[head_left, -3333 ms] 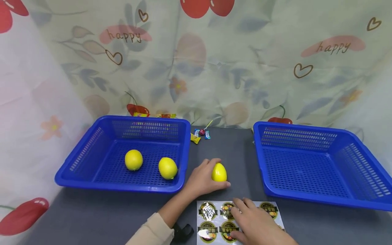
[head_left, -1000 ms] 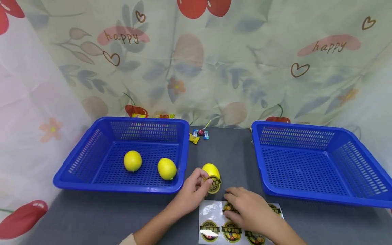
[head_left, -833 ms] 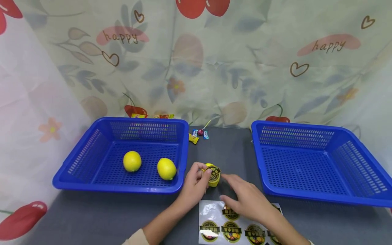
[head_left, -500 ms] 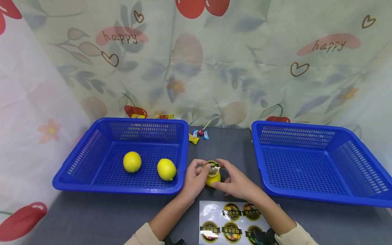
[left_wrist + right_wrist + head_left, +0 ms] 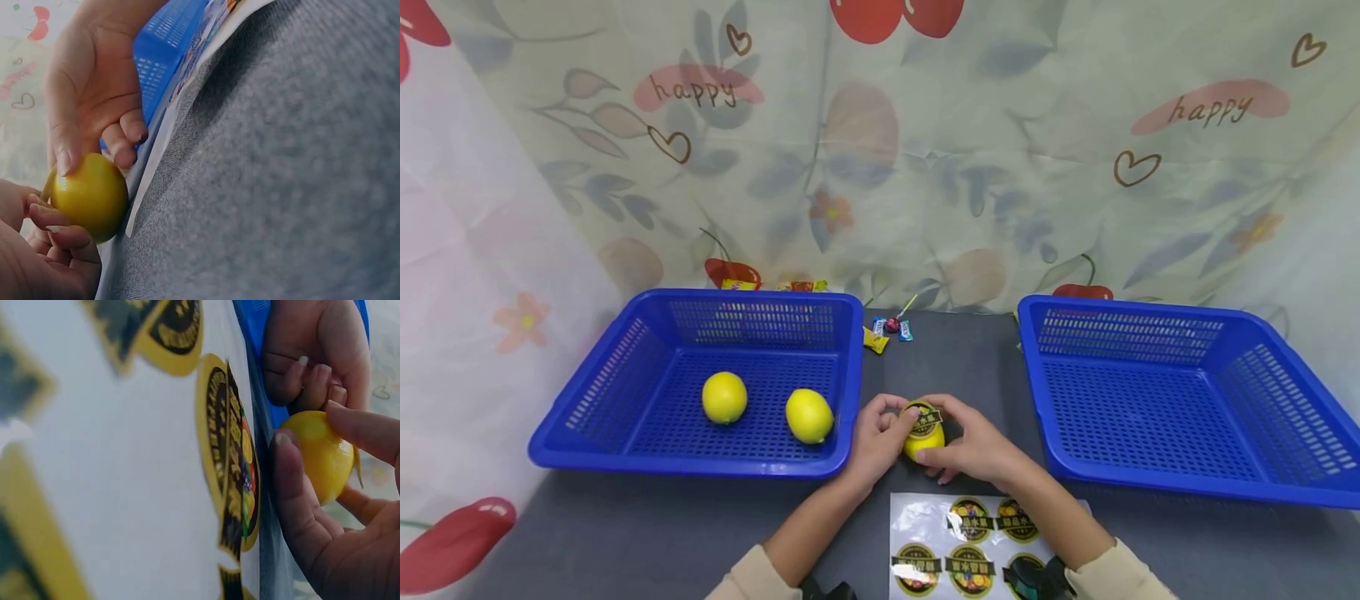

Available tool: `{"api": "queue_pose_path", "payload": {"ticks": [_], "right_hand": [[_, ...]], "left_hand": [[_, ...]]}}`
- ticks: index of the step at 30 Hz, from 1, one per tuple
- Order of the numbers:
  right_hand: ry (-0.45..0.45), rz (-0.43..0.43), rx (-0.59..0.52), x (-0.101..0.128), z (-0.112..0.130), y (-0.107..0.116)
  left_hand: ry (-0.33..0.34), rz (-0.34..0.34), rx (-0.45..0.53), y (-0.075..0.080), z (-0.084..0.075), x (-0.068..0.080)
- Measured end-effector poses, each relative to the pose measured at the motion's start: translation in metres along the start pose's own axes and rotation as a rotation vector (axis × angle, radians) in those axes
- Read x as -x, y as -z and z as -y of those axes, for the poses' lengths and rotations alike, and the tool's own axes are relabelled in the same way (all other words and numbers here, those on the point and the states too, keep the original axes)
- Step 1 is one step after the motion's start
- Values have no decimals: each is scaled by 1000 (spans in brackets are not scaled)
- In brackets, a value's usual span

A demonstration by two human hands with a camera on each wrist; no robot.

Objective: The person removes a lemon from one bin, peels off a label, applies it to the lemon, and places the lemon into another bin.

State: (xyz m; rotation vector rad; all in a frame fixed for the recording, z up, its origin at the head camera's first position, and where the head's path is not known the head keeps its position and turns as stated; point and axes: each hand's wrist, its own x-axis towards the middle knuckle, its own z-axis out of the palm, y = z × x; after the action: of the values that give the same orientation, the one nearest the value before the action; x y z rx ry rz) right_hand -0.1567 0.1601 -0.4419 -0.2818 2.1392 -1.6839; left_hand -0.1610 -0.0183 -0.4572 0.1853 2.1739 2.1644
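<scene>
**Lemon held between two blue baskets**

A strip of grey table [image 5: 970, 367] is left open at frame centre, bounded by the left basket [image 5: 850, 367] and the right basket [image 5: 1033, 375] — the sticker sheet [image 5: 917, 525] lies along the lower edge. The lemon [image 5: 923, 429] is held there, its long axis roughly upright, its stickered end up. It is gripped from both sides — left hand [image 5: 874, 437] and right hand [image 5: 977, 446] are curled round it.
</scene>
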Motion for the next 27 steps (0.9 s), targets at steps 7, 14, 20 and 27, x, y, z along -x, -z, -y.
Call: {"api": "queue_pose_path", "payload": {"ticks": [7, 14, 20, 27], "right_hand": [[4, -72, 29, 5, -3, -4], [11, -82, 29, 7, -3, -5], [5, -83, 22, 6, -3, -3], [-11, -90, 44, 7, -1, -1]], "left_hand": [[-32, 74, -77, 5, 0, -2], [-70, 102, -108, 7, 1, -3], [-75, 94, -144, 8, 1, -4], [-5, 111, -114, 8, -1, -3]]}}
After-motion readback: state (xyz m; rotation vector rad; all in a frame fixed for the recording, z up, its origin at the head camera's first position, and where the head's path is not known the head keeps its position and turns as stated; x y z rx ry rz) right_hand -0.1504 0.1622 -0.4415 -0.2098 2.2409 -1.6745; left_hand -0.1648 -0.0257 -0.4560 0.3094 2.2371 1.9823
